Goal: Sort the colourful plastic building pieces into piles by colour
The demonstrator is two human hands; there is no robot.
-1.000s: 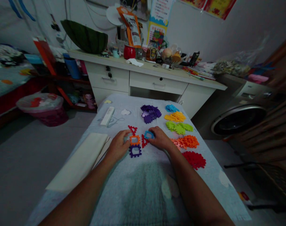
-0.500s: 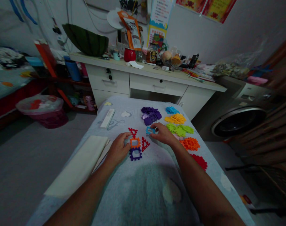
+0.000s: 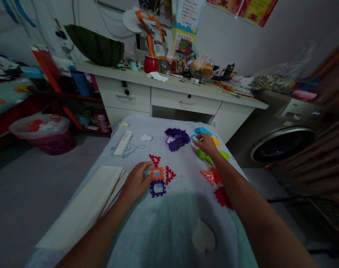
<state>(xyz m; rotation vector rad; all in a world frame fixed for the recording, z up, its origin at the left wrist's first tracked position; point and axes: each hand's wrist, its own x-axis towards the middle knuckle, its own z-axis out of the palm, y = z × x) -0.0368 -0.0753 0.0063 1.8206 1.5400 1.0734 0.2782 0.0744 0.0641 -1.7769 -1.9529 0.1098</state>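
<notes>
Notes from my end of the feed: hands well apart; right hand (image 3: pixel 205 143) pinches a blue toothed frame (image 3: pixel 193 137) between thumb and fingers, near the blue pile (image 3: pixel 202 130) and just right of the purple pile (image 3: pixel 177 139); left hand (image 3: pixel 136 182) lies with thumb and forefinger parted beside the orange square frame (image 3: pixel 162 174), contact I cannot confirm. I judge the blue toothed frame light, stiff plastic, slightly slick, hard to break; best taken by its rim, teeth helping grip. Lettering: wall chart (image 3: pixel 184 41) carries printed lines too small for me to read; labelled jar (image 3: pixel 178 64) and orange pouch (image 3: pixel 155 35) likewise illegible, no brand I can name
</notes>
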